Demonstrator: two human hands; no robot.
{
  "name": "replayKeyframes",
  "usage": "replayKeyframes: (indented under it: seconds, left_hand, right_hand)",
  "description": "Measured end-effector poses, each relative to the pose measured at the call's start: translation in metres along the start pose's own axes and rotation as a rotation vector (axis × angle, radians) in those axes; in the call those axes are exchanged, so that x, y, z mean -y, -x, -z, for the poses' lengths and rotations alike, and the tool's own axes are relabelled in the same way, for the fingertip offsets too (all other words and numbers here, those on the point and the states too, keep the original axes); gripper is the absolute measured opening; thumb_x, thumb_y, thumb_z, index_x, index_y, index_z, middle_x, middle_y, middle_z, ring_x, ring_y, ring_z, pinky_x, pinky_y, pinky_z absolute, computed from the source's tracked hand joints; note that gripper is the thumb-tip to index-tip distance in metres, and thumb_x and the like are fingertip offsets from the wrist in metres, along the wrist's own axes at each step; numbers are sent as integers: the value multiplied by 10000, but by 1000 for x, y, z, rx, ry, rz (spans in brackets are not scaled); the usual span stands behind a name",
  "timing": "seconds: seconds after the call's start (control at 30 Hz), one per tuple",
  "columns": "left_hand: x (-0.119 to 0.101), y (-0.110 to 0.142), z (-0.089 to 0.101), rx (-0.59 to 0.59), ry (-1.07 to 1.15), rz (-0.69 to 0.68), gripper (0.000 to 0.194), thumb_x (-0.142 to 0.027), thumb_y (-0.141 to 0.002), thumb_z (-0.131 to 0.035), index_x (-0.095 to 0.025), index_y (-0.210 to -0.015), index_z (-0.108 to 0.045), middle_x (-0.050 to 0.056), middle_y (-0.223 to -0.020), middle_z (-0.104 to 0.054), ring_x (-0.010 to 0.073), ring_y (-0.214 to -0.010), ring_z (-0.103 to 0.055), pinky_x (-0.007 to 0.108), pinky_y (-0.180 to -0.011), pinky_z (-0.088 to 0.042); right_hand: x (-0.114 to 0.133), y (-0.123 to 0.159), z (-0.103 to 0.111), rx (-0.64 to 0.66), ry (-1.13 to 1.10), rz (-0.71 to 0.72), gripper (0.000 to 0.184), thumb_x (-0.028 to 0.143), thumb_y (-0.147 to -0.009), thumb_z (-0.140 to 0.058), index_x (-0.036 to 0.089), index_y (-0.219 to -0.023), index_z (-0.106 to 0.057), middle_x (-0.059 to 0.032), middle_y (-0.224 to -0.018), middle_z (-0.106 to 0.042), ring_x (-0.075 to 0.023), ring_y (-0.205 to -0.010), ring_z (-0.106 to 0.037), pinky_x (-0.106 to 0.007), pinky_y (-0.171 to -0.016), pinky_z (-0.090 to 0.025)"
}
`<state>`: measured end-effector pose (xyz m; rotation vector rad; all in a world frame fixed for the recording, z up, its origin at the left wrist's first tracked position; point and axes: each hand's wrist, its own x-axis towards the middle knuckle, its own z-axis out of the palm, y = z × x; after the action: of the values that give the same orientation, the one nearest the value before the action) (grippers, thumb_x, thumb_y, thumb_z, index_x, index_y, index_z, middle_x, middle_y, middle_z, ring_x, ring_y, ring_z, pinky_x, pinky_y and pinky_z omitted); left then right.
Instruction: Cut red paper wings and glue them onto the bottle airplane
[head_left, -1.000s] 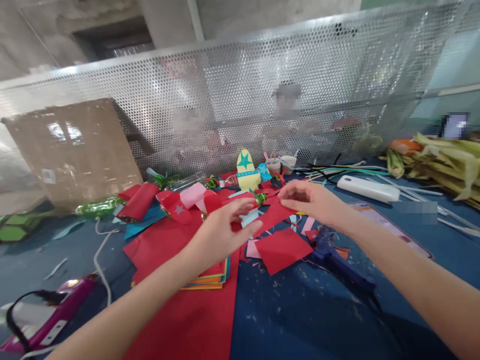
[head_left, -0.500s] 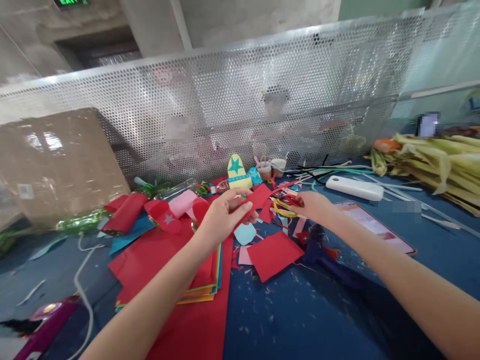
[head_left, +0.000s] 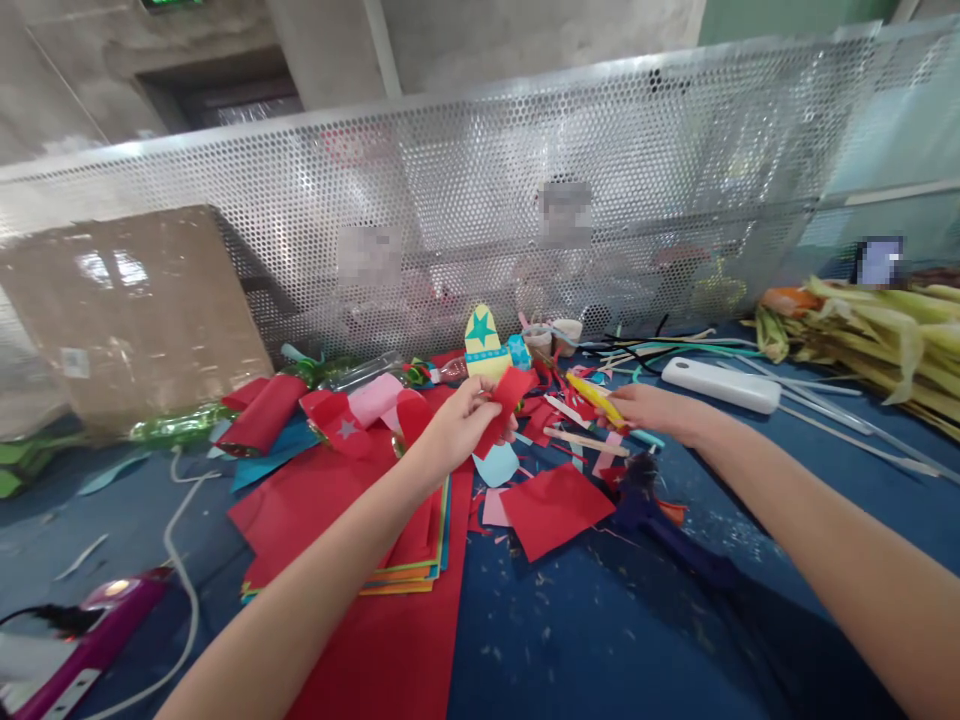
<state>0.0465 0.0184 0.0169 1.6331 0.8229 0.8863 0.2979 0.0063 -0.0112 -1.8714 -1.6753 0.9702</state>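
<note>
My left hand is raised over the blue table and pinches a small piece of red paper between thumb and fingers. To its right, my right hand is closed on a yellow-handled tool that looks like scissors, pointing left toward the red piece. The two hands are a short gap apart. Below them lie paper scraps, a pale blue cut-out and a red paper square.
A large red sheet and a stack of coloured paper lie under my left forearm. A blue glue gun, a white oblong case, corn husks, a cardboard box, a purple device and a perforated metal screen surround the spot.
My left hand has picked up the red paper piece and lifted it. My right hand has taken the yellow-handled tool from the clutter and turned it toward the paper.
</note>
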Motion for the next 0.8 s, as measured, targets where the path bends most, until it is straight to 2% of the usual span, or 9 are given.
replayKeyframes:
  seconds: [0.1,0.2,0.3,0.37,0.47,0.6,0.7,0.8]
  left_hand:
    - [1,-1,0,-10,5,3,41,-176,-839,-438,-209,-817,-428,-42,-593,-610,137,-552,-619,268,-575,-478]
    - [1,-2,1,-13,-1,8,47,-186,-849,-443,-208,-809,-431,-40,-582,-608,135,-550,-614,265,-569,-468]
    - [1,-2,2,-17,-8,6,39,-186,-852,-454,-202,-820,-439,-37,-579,-606,137,-560,-613,263,-569,-465]
    - [1,-1,3,-18,-14,4,32,-191,-853,-463,-196,-824,-452,-34,-583,-607,138,-571,-614,263,-580,-467]
    - [0,0,3,-14,-23,7,47,-202,-853,-477,-182,-811,-484,-20,-607,-624,139,-598,-618,267,-617,-476]
    - [1,1,3,-17,-66,12,70,-221,-833,-518,-167,-820,-561,15,-782,-676,160,-765,-642,293,-751,-484]
    - [3,0,2,-36,-102,14,74,-208,-803,-551,-169,-839,-603,11,-857,-676,172,-844,-636,304,-823,-466]
    - [5,-1,2,-37,-95,40,85,-214,-787,-571,-170,-843,-617,15,-866,-678,178,-835,-636,304,-794,-474]
  right_hand:
    - [5,8,-1,40,-292,32,228,343,-934,-514,162,-1041,-602,-45,-982,-642,-138,-767,-625,-310,-671,-534]
    - [11,14,-3,100,-539,66,262,393,-933,-499,154,-976,-599,-9,-844,-621,-106,-632,-579,-266,-579,-497]
    - [12,15,-3,166,-729,87,389,509,-922,-443,162,-797,-567,53,-618,-487,-81,-492,-460,-232,-489,-408]
    - [12,14,-2,213,-816,93,490,611,-885,-402,179,-687,-517,69,-542,-382,-79,-462,-384,-231,-466,-356]
    - [13,15,-1,261,-901,102,551,723,-786,-426,197,-630,-471,53,-542,-368,-88,-491,-344,-247,-478,-342]
    - [13,16,-2,259,-958,127,549,758,-672,-530,212,-660,-475,37,-568,-411,-111,-533,-370,-263,-504,-370]
    - [11,12,-4,203,-954,140,479,655,-633,-672,218,-674,-482,56,-563,-417,-99,-507,-370,-239,-471,-353]
    - [8,8,-5,173,-929,141,427,529,-621,-762,219,-654,-471,70,-539,-405,-92,-484,-382,-225,-450,-337]
